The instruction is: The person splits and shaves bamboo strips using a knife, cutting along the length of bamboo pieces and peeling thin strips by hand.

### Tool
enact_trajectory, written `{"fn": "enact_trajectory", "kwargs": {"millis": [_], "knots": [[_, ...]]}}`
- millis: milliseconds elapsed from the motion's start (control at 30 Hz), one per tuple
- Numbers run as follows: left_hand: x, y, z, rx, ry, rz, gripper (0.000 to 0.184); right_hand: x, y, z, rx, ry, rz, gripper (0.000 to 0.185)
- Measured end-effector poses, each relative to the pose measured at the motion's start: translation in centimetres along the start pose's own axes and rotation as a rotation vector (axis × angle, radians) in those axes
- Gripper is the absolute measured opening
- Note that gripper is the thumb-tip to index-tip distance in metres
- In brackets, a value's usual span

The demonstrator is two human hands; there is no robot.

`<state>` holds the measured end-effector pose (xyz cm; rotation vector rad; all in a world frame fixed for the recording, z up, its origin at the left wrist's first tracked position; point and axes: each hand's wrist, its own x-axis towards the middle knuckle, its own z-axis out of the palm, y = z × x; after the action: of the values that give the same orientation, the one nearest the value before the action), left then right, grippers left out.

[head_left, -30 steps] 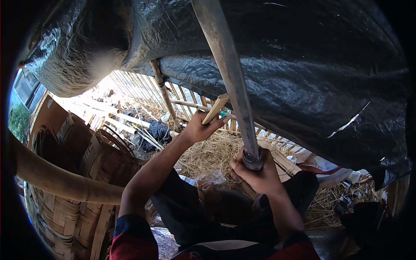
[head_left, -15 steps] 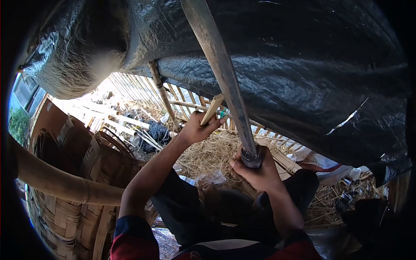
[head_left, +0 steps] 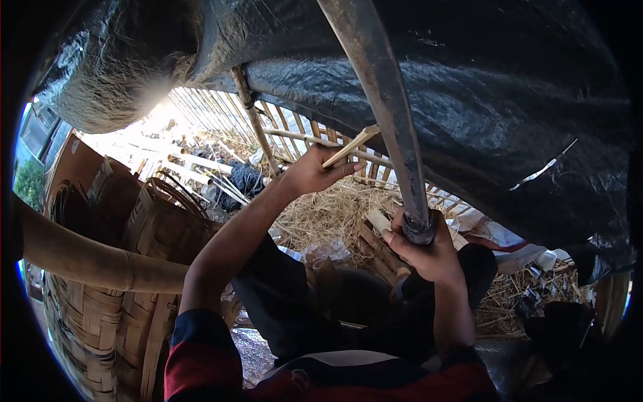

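My left hand [head_left: 313, 171] is closed around a short pale piece of split bamboo [head_left: 353, 145], which slants up to the right. In my right hand [head_left: 432, 253] is the dark handle end of a machete [head_left: 392, 100]; its long, worn, slightly curved blade points up and passes out of the top of the view. The upper end of the bamboo piece lies close to the blade's left edge; whether they touch I cannot tell. Below both hands, a heap of thin shavings [head_left: 318, 224] covers the ground between my knees.
Woven bamboo baskets [head_left: 100, 328] stand at the left, with a thick bamboo pole [head_left: 100, 264] across them. A black plastic sheet [head_left: 482, 114] hangs low overhead and to the right. Beyond is a slatted bamboo fence [head_left: 295, 127]. Bamboo pieces [head_left: 378, 251] lie near my right knee.
The machete and my right hand have shifted right and slightly up. My left hand has risen a little, and the bamboo piece now leans further to the right.
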<state>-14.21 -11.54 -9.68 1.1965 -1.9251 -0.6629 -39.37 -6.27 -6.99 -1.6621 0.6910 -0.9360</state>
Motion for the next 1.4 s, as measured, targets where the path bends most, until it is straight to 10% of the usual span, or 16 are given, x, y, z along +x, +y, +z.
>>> {"fn": "enact_trajectory", "kwargs": {"millis": [833, 1067, 1300, 1400], "knots": [[0.5, -1.9, 1.9, 0.297, -0.167, 0.06, 0.019, -1.3, 0.6, -2.5, 0.049, 0.01, 0.268, 0.011], [-2.3, 10.3, -4.5, 0.554, -0.347, 0.097, 0.044, -1.7, 0.7, -4.4, -0.081, 0.06, 0.212, 0.014], [3.4, 23.9, -8.3, 0.811, 0.159, 0.848, 0.038, -0.3, 0.5, -3.7, -0.152, 0.016, 0.224, 0.026], [8.0, 25.4, -8.2, 0.975, 0.076, 0.784, 0.051, -0.6, 1.0, -3.3, -0.207, 0.052, 0.193, 0.026]]}}
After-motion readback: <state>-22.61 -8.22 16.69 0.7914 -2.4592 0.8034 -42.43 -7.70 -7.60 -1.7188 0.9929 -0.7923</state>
